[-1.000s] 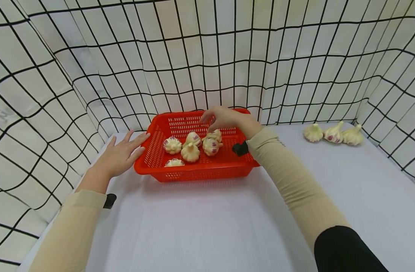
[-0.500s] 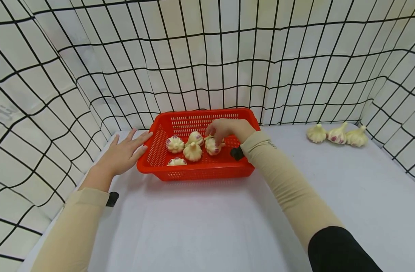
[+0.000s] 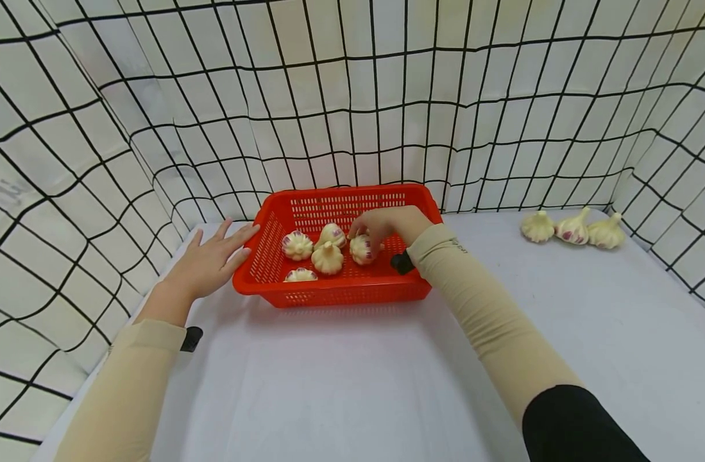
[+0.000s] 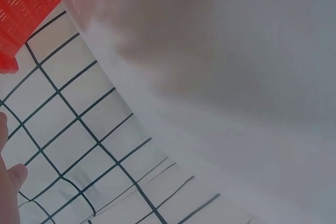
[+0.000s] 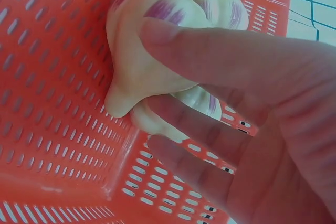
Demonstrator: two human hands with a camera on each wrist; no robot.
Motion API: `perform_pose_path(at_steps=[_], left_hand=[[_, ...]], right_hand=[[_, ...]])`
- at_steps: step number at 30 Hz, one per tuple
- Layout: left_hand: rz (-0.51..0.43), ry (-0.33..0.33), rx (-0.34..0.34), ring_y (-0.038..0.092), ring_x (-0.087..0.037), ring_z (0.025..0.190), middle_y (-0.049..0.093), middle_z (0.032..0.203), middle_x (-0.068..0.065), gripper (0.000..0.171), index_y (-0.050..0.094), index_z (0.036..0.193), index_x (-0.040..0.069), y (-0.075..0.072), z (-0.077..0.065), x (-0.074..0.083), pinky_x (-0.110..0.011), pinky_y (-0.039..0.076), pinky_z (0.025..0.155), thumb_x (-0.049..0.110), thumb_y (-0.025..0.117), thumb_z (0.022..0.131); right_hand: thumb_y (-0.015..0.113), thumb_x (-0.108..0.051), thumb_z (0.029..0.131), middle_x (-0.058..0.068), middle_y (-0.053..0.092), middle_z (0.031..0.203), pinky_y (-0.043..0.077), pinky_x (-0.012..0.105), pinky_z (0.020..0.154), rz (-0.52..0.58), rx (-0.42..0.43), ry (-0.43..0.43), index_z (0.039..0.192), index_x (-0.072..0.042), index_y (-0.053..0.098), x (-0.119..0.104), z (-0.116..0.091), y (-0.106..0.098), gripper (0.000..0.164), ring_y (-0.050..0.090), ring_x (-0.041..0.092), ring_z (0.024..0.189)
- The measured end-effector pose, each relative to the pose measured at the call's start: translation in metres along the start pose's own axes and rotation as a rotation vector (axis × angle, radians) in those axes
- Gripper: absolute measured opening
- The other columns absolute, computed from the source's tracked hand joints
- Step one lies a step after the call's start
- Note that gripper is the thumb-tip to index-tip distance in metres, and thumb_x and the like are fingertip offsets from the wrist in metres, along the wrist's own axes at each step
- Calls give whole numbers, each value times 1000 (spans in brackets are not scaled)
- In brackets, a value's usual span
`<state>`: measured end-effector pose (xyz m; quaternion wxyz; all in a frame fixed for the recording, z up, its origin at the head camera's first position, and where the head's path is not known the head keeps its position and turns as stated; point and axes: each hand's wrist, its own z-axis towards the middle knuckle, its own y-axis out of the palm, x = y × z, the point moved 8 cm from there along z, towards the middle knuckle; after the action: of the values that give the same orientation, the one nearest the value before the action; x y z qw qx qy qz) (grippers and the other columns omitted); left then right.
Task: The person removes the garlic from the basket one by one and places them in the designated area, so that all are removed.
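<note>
In the head view a red plastic basket [image 3: 340, 295] stands near the back net with several garlic bulbs inside. My right hand [image 3: 383, 223] reaches into its right half and pinches a purple-streaked garlic bulb [image 3: 360, 250]. The right wrist view shows the thumb on top of this bulb [image 5: 152, 61] and fingers beneath it, beside another bulb [image 5: 157, 121]. My left hand [image 3: 208, 260] has its fingers spread, the fingertips at the basket's left rim. Other bulbs in the basket include a pale one [image 3: 327, 258], one at the left [image 3: 297, 245] and one partly behind the front wall [image 3: 301, 275].
Three garlic bulbs [image 3: 573, 228] lie together on the white table [image 3: 340, 385] at the back right. A black net [image 3: 387, 102] over white walls encloses the back and both sides.
My right hand has come down from above the bulbs and now holds one at the right of the group. The left hand stays at the basket's rim. The view has shifted slightly.
</note>
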<state>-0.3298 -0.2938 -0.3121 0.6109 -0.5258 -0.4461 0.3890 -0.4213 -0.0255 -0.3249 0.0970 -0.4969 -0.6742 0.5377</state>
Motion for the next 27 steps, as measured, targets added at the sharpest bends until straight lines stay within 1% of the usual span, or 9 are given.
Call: perform_pose_path(at_steps=[5,9,16,20,27], left_hand=[[-17,-14,-2,4,-46,154,28,164,-24,68,23,165,18,2,-2,-1,-72,-6,116,55,29,108],[-21,-6,7,4,-46,154,28,163,-24,68,23,164,18,1,-1,0,-72,-7,116,55,29,108],[-22,10,11,4,-45,154,28,164,-23,67,24,164,18,-2,3,3,-71,-7,116,54,29,109],[-20,8,11,5,-46,154,28,164,-24,67,24,164,18,-2,3,4,-71,-6,116,54,29,108],[-25,-1,9,4,-46,154,27,164,-24,67,24,164,17,-2,0,3,-72,-5,116,54,30,108]], right_hand=[[79,-8,89,10,52,145,44,44,110,-28,3,-4,144,-15,59,0,1,1,59,45,27,133],[80,-12,89,10,52,147,42,44,111,-57,-4,-8,146,-15,57,0,1,3,62,45,26,134],[82,-14,87,10,54,145,44,45,110,-63,10,16,145,-15,58,3,-2,0,63,47,26,131],[83,-14,86,10,55,142,44,46,109,-56,12,22,145,-15,58,4,-3,0,64,48,27,129],[80,-12,88,12,56,141,44,42,109,-48,27,-22,145,-10,57,2,-6,-1,61,50,27,130]])
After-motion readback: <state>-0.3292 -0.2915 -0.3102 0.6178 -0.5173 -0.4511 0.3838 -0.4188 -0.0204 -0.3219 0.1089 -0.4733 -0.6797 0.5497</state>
